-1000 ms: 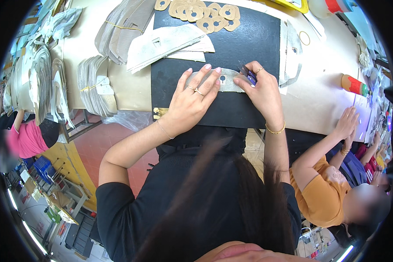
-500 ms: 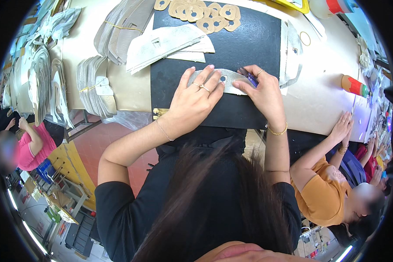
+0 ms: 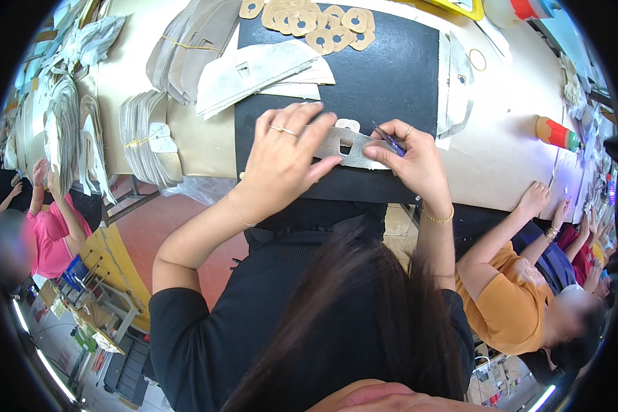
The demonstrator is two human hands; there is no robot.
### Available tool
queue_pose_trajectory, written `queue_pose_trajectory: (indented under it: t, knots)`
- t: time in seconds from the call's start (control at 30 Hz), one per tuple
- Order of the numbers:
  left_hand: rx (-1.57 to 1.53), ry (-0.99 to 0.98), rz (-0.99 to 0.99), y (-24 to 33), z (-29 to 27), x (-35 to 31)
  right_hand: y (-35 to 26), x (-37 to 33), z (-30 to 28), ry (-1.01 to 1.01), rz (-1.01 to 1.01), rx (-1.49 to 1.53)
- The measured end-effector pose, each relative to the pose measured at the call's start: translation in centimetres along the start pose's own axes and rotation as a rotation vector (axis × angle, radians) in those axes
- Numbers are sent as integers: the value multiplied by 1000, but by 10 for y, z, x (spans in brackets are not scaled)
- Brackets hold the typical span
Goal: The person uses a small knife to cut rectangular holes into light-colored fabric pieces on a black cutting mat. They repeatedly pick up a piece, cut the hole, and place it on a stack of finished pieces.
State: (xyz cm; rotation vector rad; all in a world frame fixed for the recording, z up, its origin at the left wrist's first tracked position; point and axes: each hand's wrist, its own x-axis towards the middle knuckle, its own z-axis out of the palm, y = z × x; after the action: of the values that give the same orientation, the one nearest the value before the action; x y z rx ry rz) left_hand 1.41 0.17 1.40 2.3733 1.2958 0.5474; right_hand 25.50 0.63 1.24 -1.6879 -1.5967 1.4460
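A grey curved strip [image 3: 372, 155] with a rectangular cutout is pinched at its right end by my right hand [image 3: 412, 152]. The same hand keeps a slim dark purple pen-like tool [image 3: 391, 139] between its fingers. My left hand [image 3: 281, 154] is open over the strip's left part, fingers spread and slightly blurred, thumb close to the near edge. It hides that end, so contact is unclear. Just behind the strip, a small white rounded piece [image 3: 349, 125] with a hole rests on the black mat [image 3: 391, 75].
Pale cut panels [image 3: 261, 72] overlap the mat's left edge. Tan keyhole-shaped pieces [image 3: 302, 22] are heaped at the back. Banded stacks [image 3: 147, 137] stand left. A translucent panel [image 3: 455, 86] and an orange-red bottle [image 3: 556, 134] are right. A co-worker in orange [image 3: 505, 295] sits right.
The strip has come nearer to me, and the small white piece now shows behind it. My left hand has shifted left with its fingers spread wider. My right hand still grips strip and tool.
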Motion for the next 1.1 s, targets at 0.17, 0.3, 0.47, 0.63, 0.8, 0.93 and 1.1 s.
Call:
queue_pose_trajectory:
  t: [0.17, 0.3, 0.47, 0.63, 0.8, 0.93, 1.1]
  knots:
    - [-166, -44, -170, -8, 2, -5, 2, -2, 3, 7, 21, 37]
    - [-433, -32, -349, -10, 9, 1, 4, 3, 7, 109, -46, -20]
    - [-231, 7, -219, -17, 18, 9, 2, 5, 7, 164, -121, -192]
    - [-230, 6, -224, -20, 21, 9, 2, 6, 10, 201, -136, -216]
    - [-235, -2, -218, -21, 21, 10, 2, 4, 11, 200, -107, -206]
    - [-235, 1, -213, -20, 20, 11, 2, 4, 11, 205, -116, -226]
    - [-221, -48, -247, -20, 18, 12, 2, 4, 12, 209, -108, -228]
